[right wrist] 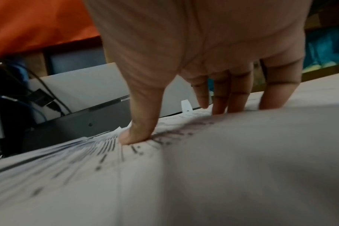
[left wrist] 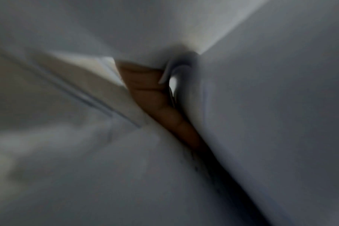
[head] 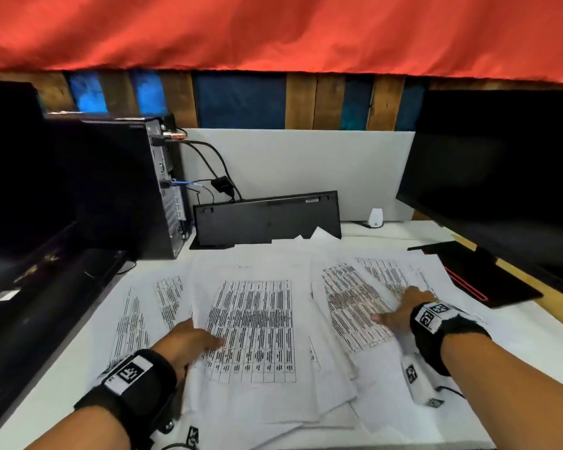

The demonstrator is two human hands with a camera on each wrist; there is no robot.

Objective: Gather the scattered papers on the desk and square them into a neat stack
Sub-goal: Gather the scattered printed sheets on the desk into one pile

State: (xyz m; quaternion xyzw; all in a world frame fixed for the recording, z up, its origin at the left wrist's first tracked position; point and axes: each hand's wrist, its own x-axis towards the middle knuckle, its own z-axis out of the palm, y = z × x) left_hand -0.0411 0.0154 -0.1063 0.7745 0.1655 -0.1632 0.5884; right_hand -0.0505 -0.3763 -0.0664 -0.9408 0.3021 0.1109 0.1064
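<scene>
Several printed sheets with tables lie fanned and overlapping across the white desk (head: pixel 520 368). A middle sheet (head: pixel 257 319) lies on top, more sheets (head: pixel 348 300) spread to the right, and others (head: pixel 137 319) to the left. My left hand (head: pixel 195 341) holds the middle sheet's left edge, thumb on top and fingers tucked beneath. In the left wrist view a finger (left wrist: pixel 145 85) shows between paper layers (left wrist: pixel 261 107). My right hand (head: pixel 400 308) lies flat on the right sheets, fingers spread. The right wrist view shows that hand (right wrist: pixel 180 122) pressing fingertips into the printed paper (right wrist: pixel 106 160).
A black keyboard (head: pixel 267 219) stands on edge at the back, beside a computer tower (head: pixel 137 190) with cables. A dark monitor (head: pixel 501 177) and a black folder (head: pixel 468 277) sit at the right. A small white device (head: pixel 375 218) stands by the back panel. Black equipment (head: pixel 30 303) lines the left edge.
</scene>
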